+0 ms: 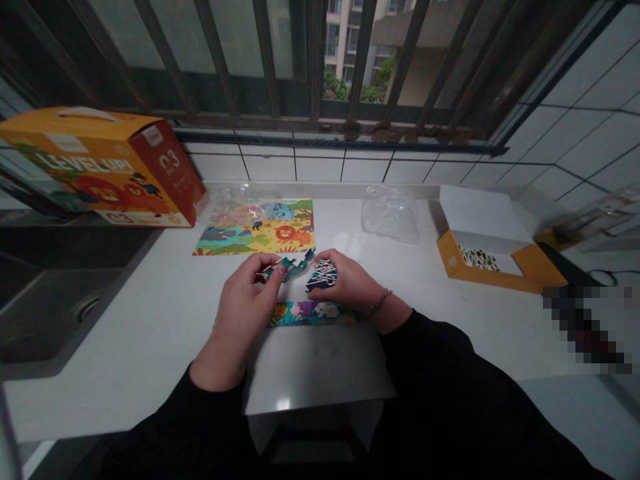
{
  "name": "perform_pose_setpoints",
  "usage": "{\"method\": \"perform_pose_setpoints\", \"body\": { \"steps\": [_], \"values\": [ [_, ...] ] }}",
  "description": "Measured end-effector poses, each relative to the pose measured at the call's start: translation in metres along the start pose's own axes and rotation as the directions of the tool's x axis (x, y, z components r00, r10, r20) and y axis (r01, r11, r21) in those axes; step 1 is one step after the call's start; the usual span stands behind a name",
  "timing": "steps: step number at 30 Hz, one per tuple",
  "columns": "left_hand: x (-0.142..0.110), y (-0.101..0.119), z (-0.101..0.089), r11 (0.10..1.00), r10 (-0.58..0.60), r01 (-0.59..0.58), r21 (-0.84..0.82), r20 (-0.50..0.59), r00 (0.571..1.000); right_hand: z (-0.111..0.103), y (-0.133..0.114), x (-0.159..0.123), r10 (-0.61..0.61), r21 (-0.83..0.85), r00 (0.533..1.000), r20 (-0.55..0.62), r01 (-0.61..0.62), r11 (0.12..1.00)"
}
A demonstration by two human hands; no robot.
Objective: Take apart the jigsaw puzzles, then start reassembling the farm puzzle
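Note:
Dark teal jigsaw puzzle pieces [291, 270] are pinched between the thumb and fingers of my left hand [251, 291]. Just to the right, my right hand [347, 279] is wrapped round a stack of puzzle pieces [325, 275] whose visible edges are striped dark and white. A thin teal piece stands up between the two hands. Below them lies a colourful picture sheet [320, 311] with animals and plants, partly covered by my hands. Behind my left hand lies a yellow jungle picture [285, 233] with lions.
An orange "LEVEL UP!" box [100, 170] stands at the back left beside a dark sink [117, 293]. Crumpled clear plastic [240, 203] covers part of the jungle picture. Another clear bag [390, 212] lies at the back. On the right, an opened orange box [493, 267] holds more pieces.

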State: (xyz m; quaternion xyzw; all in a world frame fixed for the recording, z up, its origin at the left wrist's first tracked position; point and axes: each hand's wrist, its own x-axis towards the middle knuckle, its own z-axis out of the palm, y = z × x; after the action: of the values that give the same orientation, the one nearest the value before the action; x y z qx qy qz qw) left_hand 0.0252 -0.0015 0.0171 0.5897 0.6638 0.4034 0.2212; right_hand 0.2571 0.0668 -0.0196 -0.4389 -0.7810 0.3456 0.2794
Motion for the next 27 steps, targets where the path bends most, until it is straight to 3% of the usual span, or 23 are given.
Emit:
{"method": "perform_pose_setpoints", "body": {
  "steps": [4,9,15,19,21,24,27],
  "values": [
    [0.001,-0.002,0.0,0.983,-0.115,0.114,-0.143,0.0,0.993,0.001,0.001,0.0,0.007,-0.001,1.0,-0.023,-0.007,1.0],
    [0.006,-0.007,-0.002,0.838,-0.213,0.268,-0.476,0.168,0.963,-0.004,-0.002,-0.002,0.062,0.121,0.995,-0.077,-0.052,0.991],
    [0.009,-0.008,-0.004,0.859,-0.354,0.413,-0.302,0.233,0.906,-0.014,-0.005,-0.003,0.155,0.159,0.971,-0.183,-0.126,0.979],
    [0.007,-0.005,-0.004,0.773,-0.289,0.459,-0.437,0.402,0.869,-0.016,-0.004,-0.002,0.179,0.159,0.948,-0.262,-0.14,0.977],
    [0.006,-0.004,-0.003,0.809,-0.302,0.447,-0.382,0.383,0.873,-0.017,-0.002,-0.002,0.202,0.179,0.939,-0.28,-0.155,0.971],
    [0.006,-0.006,-0.003,0.898,-0.325,0.386,-0.213,0.271,0.906,-0.017,0.0,-0.002,0.234,0.208,0.929,-0.286,-0.179,0.962],
    [0.006,-0.008,-0.002,0.876,-0.264,0.379,-0.3,0.36,0.895,-0.016,0.0,-0.002,0.259,0.271,0.937,-0.236,-0.193,0.943]
  ]
}}
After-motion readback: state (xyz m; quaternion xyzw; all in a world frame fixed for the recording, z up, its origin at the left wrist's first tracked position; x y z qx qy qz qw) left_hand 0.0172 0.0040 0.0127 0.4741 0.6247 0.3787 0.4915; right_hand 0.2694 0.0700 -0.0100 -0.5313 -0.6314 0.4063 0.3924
